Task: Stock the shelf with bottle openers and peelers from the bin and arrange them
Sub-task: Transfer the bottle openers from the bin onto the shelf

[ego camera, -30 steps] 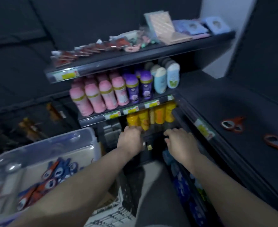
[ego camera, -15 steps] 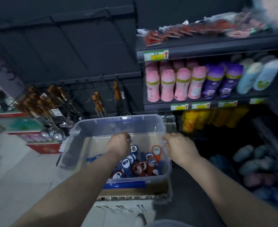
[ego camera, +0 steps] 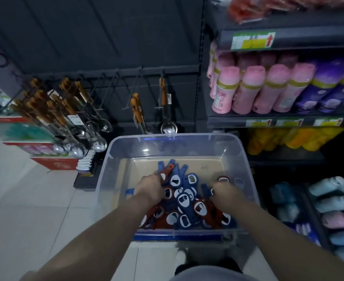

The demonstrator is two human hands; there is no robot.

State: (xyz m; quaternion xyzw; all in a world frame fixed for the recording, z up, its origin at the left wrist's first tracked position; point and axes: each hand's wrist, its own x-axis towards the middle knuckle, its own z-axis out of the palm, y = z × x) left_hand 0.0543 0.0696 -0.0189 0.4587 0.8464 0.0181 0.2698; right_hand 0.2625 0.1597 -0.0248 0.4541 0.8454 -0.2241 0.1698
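A clear plastic bin (ego camera: 242, 159) stands low in front of me and holds a heap of blue and orange bottle openers (ego camera: 184, 201). Both my hands are down inside it. My left hand (ego camera: 150, 189) is curled on the left side of the heap and grips an orange opener (ego camera: 168, 169), whose handle sticks out past my fingers. My right hand (ego camera: 227, 194) is curled on the right side of the heap over another orange opener (ego camera: 223, 178), whose ring shows just beyond my knuckles. I cannot pick out any peelers.
Shelves on the right carry pink bottles (ego camera: 248, 92), purple bottles (ego camera: 329, 86) and yellow packs (ego camera: 294, 138). Ladles and spoons with orange handles (ego camera: 69, 118) hang on hooks to the left of the bin. White floor tiles (ego camera: 25, 199) lie at lower left.
My view swung left from the shelf to the bin. Both hands went from above the rim down into the heap of openers and curled onto them.
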